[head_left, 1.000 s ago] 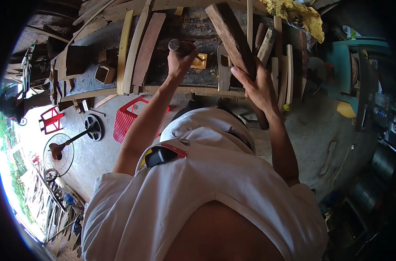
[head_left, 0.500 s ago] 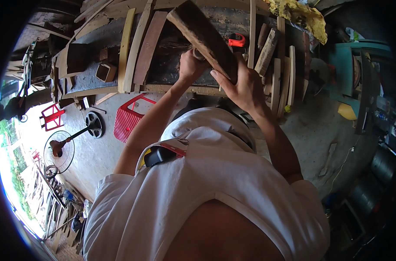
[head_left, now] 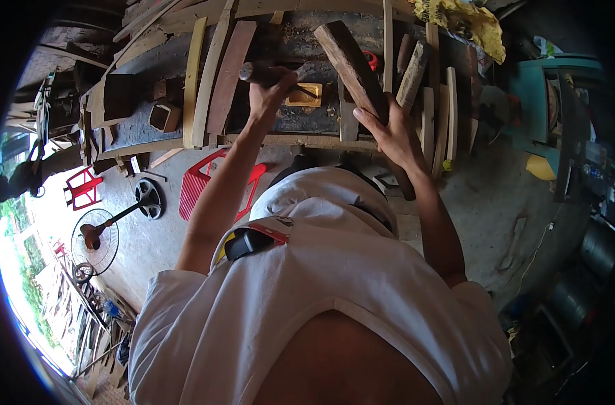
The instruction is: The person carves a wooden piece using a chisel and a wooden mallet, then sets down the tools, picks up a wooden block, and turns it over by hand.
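Note:
My left hand (head_left: 270, 98) is closed round a chisel (head_left: 253, 72), its round handle end pointing left above the bench. Close to its fingers lies a small yellow block-like piece (head_left: 304, 95) that I cannot identify. In my right hand (head_left: 396, 135) is a thick, squared wooden mallet (head_left: 348, 64), tilted with its heavy end away from me and up to the left. The thin end of the mallet reaches back below the hand. Behind its head, a red tape measure (head_left: 370, 61) is partly covered.
Long wooden strips (head_left: 229, 81) lie across the workbench (head_left: 280, 50), with more pieces (head_left: 442, 121) at right. A hollow wooden box (head_left: 164, 117) sits at left. On the floor are a red stool (head_left: 202, 182) and a standing fan (head_left: 94, 239). A teal cabinet (head_left: 533, 101) stands right.
My left hand has moved left, bringing the chisel into view and uncovering the yellow piece. My right hand and the mallet have shifted right and slightly toward me, partly covering the tape measure.

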`<action>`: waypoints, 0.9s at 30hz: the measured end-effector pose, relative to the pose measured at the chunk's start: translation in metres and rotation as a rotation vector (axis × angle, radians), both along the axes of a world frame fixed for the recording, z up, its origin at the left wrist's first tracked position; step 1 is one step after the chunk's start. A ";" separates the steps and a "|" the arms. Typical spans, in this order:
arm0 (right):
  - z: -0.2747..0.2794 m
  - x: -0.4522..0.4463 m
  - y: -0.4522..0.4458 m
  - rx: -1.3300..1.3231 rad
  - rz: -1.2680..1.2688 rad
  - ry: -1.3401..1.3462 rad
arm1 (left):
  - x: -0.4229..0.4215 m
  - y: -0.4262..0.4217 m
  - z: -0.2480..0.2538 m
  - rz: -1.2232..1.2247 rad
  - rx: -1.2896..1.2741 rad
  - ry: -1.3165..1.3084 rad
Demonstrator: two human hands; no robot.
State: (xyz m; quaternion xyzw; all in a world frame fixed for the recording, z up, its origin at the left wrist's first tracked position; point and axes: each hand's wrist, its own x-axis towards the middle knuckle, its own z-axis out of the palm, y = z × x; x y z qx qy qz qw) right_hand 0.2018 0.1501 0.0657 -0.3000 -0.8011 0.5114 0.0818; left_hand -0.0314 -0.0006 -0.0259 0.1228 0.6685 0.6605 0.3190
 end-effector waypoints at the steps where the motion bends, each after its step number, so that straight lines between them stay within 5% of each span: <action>1: 0.003 0.002 -0.002 0.000 -0.003 -0.004 | 0.001 0.002 -0.005 -0.040 -0.036 0.072; 17: 0.058 -0.018 -0.010 -0.040 -0.029 0.158 | 0.034 0.015 0.010 0.026 -0.131 0.341; 21: 0.056 -0.030 -0.017 0.179 -0.011 0.353 | 0.046 0.023 0.014 -0.061 -0.168 0.499; 23: 0.036 -0.031 -0.017 0.367 0.131 0.024 | 0.051 0.029 0.004 -0.092 -0.212 0.720; 27: 0.033 -0.030 -0.014 0.359 0.072 0.131 | 0.051 0.029 0.010 -0.025 -0.164 0.583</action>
